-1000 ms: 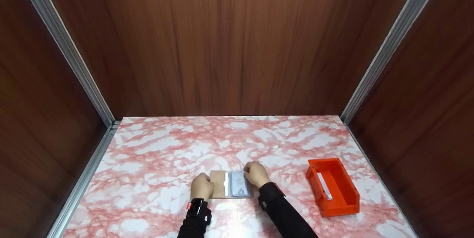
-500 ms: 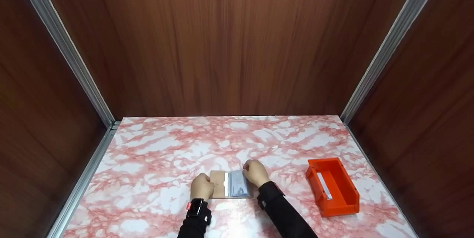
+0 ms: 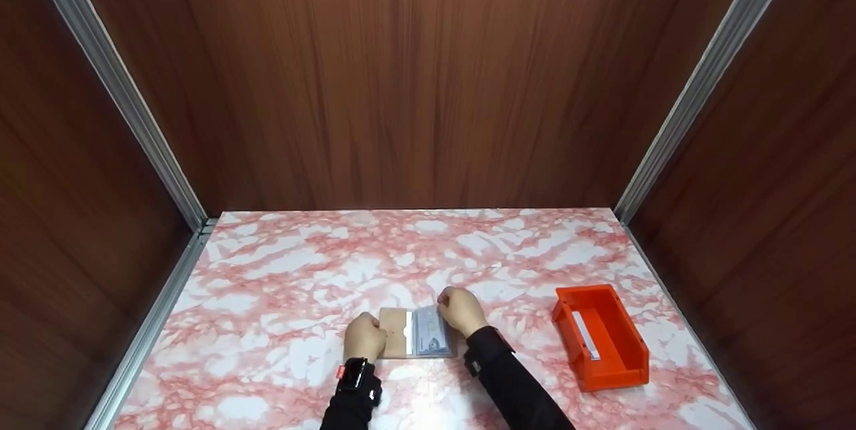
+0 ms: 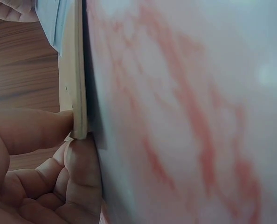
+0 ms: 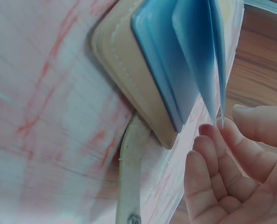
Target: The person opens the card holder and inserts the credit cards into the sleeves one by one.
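A tan leather card holder (image 3: 396, 333) lies spread on the table, a white card (image 3: 409, 333) in its left cover and clear bluish plastic sleeves (image 3: 431, 335) on its right side. My left hand (image 3: 366, 336) pinches the left cover's edge between thumb and curled finger, as the left wrist view shows. With curled fingers, my right hand (image 3: 463, 311) holds the free edge of a raised sleeve leaf (image 5: 194, 51) at the fingertips. In the right wrist view the leaves fan apart above the leather cover (image 5: 129, 70). A strap with a metal snap (image 5: 131, 177) sticks out from under that cover.
An orange bin (image 3: 602, 340) with a white label strip stands on the right of the pink-and-white marbled table (image 3: 301, 269). Brown wood panels (image 3: 401, 82) with metal corner rails enclose the table at the back and sides.
My right hand has shifted slightly up and left, and the top sleeve leaf has lifted and tilted with it. My left hand stays on the cover.
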The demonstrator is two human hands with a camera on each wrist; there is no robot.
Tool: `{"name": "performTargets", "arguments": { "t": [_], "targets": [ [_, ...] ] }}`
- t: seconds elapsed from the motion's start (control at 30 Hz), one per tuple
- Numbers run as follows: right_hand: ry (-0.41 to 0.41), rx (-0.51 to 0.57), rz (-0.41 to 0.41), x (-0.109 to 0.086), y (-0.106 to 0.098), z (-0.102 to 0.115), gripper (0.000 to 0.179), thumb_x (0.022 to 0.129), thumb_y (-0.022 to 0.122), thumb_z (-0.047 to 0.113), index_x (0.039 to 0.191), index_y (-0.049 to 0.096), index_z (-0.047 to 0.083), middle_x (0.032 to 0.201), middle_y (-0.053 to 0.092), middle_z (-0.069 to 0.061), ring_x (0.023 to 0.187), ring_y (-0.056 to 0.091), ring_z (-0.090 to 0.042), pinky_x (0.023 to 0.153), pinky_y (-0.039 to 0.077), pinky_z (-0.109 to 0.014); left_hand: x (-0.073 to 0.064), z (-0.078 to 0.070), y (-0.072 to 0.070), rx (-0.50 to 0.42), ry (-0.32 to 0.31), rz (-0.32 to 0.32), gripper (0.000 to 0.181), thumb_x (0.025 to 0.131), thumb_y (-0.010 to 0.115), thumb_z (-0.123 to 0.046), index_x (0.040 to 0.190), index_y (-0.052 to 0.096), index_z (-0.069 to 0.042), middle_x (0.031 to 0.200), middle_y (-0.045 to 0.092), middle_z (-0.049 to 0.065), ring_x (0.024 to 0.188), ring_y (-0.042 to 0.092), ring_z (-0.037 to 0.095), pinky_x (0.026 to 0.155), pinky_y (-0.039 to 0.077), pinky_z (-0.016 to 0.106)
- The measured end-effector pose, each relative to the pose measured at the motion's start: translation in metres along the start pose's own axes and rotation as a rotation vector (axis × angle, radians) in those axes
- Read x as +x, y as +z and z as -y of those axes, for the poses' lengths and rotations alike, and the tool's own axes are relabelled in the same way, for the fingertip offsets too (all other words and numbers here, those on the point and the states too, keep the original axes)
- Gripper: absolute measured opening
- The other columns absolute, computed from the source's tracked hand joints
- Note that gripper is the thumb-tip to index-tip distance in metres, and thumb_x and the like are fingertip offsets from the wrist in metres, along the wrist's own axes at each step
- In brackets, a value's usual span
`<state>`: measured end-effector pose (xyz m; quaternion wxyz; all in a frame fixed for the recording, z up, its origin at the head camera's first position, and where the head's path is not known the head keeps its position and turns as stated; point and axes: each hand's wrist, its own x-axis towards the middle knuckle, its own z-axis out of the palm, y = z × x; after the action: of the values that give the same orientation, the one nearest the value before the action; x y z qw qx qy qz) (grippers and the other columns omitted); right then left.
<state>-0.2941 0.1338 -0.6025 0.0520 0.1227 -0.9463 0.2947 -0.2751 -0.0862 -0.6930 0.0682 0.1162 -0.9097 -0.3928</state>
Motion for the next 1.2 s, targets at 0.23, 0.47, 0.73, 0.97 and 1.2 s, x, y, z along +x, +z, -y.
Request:
{"name": "performTargets", "arguments": {
  "t": [0.23,0.47,0.73,0.97,1.2],
  "targets": [
    [-0.028,0.000,-0.006,0.001,0.000,0.002,0.009,0.091,0.072,0.005,0.095,0.075,-0.003,0.089,0.075,-0.018,0.084,0.071,-0.033,0.082,0.059,-0.046,-0.003,-0.005,-0.004,-0.006,-0.001,0.008,0.014,0.082,0.069,-0.005,0.094,0.072,0.001,0.095,0.078,0.019,0.090,0.074,0.038,0.082,0.060,0.051],
    [-0.013,0.048,0.019,0.003,-0.001,0.008,0.011,0.090,0.071,0.003,0.099,0.072,-0.004,0.085,0.073,-0.018,0.077,0.067,-0.028,0.076,0.057,-0.042,-0.004,-0.006,-0.005,-0.015,0.000,0.007,0.013,0.081,0.069,-0.004,0.093,0.071,0.001,0.094,0.078,0.020,0.089,0.074,0.038,0.082,0.059,0.051],
    [-0.012,0.102,0.013,0.001,0.003,0.015,0.021,0.087,0.069,-0.001,0.107,0.068,-0.006,0.078,0.071,-0.015,0.068,0.057,-0.016,0.065,0.050,-0.031,-0.004,-0.006,-0.005,-0.014,-0.006,0.015,0.013,0.081,0.069,-0.004,0.093,0.072,0.001,0.094,0.078,0.019,0.089,0.074,0.038,0.083,0.059,0.050],
    [-0.029,0.154,0.031,-0.002,0.006,0.025,0.023,0.091,0.070,0.000,0.113,0.067,-0.007,0.078,0.071,-0.014,0.065,0.052,-0.009,0.062,0.046,-0.026,-0.009,-0.014,-0.012,-0.028,-0.006,0.008,0.013,0.079,0.067,-0.003,0.091,0.071,0.001,0.092,0.077,0.020,0.088,0.073,0.038,0.081,0.059,0.051],
    [-0.023,0.219,0.073,-0.004,0.007,0.033,0.028,0.093,0.069,0.004,0.118,0.065,-0.008,0.078,0.072,-0.014,0.062,0.053,-0.006,0.061,0.046,-0.023,-0.008,-0.012,-0.013,-0.045,-0.025,0.015,0.014,0.079,0.067,-0.003,0.092,0.072,0.000,0.093,0.078,0.018,0.088,0.073,0.037,0.082,0.059,0.049]
  ]
}}
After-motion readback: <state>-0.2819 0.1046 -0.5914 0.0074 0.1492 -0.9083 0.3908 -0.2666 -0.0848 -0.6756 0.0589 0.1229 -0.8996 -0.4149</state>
